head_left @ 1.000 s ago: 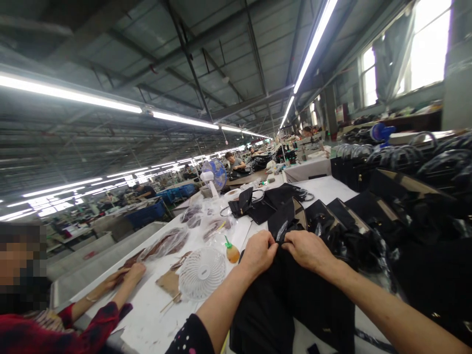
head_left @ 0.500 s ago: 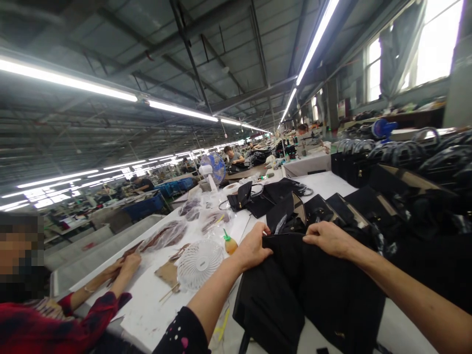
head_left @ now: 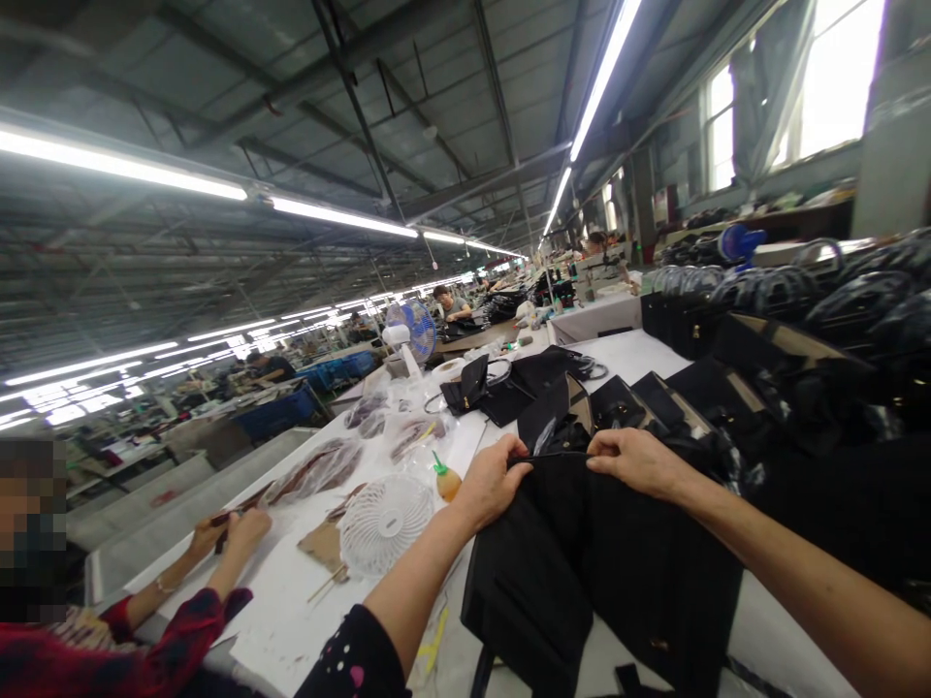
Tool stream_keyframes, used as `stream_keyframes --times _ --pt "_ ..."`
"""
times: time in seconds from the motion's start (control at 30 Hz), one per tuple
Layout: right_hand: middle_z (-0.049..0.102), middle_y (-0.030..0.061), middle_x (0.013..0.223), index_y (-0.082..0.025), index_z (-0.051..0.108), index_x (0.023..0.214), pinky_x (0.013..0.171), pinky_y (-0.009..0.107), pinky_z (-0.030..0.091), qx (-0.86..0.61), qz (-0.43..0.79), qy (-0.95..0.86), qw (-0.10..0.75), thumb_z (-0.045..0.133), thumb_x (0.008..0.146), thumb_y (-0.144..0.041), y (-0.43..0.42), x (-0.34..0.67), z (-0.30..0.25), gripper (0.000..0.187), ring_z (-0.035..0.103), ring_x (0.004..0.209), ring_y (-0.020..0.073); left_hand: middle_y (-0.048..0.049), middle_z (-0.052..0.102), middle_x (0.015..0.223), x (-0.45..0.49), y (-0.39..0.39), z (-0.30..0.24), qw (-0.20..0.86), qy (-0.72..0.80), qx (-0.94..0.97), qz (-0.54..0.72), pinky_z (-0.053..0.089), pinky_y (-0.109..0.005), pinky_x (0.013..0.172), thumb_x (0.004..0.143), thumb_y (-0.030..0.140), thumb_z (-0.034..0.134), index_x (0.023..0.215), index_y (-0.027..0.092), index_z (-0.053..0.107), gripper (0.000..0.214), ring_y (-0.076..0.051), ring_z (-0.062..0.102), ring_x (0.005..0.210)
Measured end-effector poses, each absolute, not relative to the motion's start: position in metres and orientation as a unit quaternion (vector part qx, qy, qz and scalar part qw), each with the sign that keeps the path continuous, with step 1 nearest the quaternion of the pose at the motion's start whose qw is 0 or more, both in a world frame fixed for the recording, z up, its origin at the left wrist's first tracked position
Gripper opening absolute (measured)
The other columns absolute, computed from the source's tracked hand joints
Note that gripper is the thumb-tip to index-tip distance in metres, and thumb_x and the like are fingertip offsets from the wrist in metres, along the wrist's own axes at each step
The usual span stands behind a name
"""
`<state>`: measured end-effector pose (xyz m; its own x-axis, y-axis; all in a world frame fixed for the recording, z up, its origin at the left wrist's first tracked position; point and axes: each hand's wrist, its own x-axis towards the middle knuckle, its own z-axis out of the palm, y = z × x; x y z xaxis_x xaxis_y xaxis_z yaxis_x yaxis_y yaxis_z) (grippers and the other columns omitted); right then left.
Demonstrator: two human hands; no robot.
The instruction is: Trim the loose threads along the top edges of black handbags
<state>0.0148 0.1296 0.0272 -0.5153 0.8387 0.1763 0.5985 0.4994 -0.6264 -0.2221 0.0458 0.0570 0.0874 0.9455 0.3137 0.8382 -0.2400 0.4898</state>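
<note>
A black bag (head_left: 626, 572) hangs between my two hands, its top edge stretched across from one to the other. My left hand (head_left: 496, 482) pinches that edge at its left end, thumb underneath. At the right end, my right hand (head_left: 631, 463) grips the same edge between thumb and fingers. The lower part of the bag rests over the white table, with a small gold-coloured mark near its bottom. Just beyond my hands lie several more black bags (head_left: 618, 402) with tan lining showing.
Left of my arm are a white round fan (head_left: 387, 525), an orange bottle with green tip (head_left: 446, 480) and clear plastic wrap (head_left: 320, 470). A co-worker's hands (head_left: 243, 528) work at the table's left edge. Bags with wrapped handles (head_left: 763, 291) crowd the right. A blue fan (head_left: 414, 330) stands farther back.
My left thumb has closed in on the bag's edge, and both hands still hold it. The view has shifted slightly. The co-worker's hands now hold a dark strip-like piece raised a little.
</note>
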Motion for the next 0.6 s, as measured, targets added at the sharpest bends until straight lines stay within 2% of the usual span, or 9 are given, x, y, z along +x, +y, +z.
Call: stream_keyframes --times 0.13,0.3,0.47,0.6 --pt "0.064 -0.0031 0.072 -0.017 0.071 0.093 0.064 0.026 0.044 -0.407 0.257 -0.843 0.239 0.068 0.09 -0.021 0.131 0.007 0.03 0.005 0.061 0.069 0.0163 0.0009 0.067 0.089 -0.221 0.047 0.057 0.083 0.615 0.727 0.294 0.044 -0.028 0.081 0.083 0.022 0.06 0.092 0.022 0.059 0.009 -0.016 0.061 0.087" --pt "0.065 -0.0015 0.078 -0.016 0.068 0.085 0.076 0.032 0.049 -0.4 0.23 -0.859 0.224 0.069 0.092 -0.02 0.132 -0.008 0.036 0.008 0.062 0.077 0.018 0.0006 0.067 0.089 -0.222 0.045 0.056 0.081 0.615 0.723 0.304 0.045 -0.028 0.082 0.081 0.021 0.062 0.092 0.021 0.059 0.011 -0.016 0.061 0.087" --pt "0.062 -0.0004 0.077 -0.015 0.064 0.078 0.078 0.036 0.051 -0.416 0.193 -0.865 0.205 0.07 0.092 -0.023 0.133 -0.017 0.041 0.017 0.061 0.077 0.0187 0.0008 0.066 0.089 -0.227 0.046 0.052 0.092 0.616 0.709 0.331 0.046 -0.028 0.082 0.076 0.019 0.066 0.092 0.02 0.059 0.017 -0.016 0.062 0.086" --pt "0.065 0.0005 0.084 -0.015 0.067 0.09 0.078 0.034 0.052 -0.372 0.197 -0.884 0.203 0.07 0.092 -0.022 0.132 -0.025 0.045 0.009 0.063 0.08 0.0184 0.0007 0.066 0.09 -0.232 0.047 0.05 0.106 0.619 0.703 0.334 0.047 -0.028 0.084 0.071 0.011 0.066 0.094 0.019 0.058 0.026 -0.015 0.062 0.088"
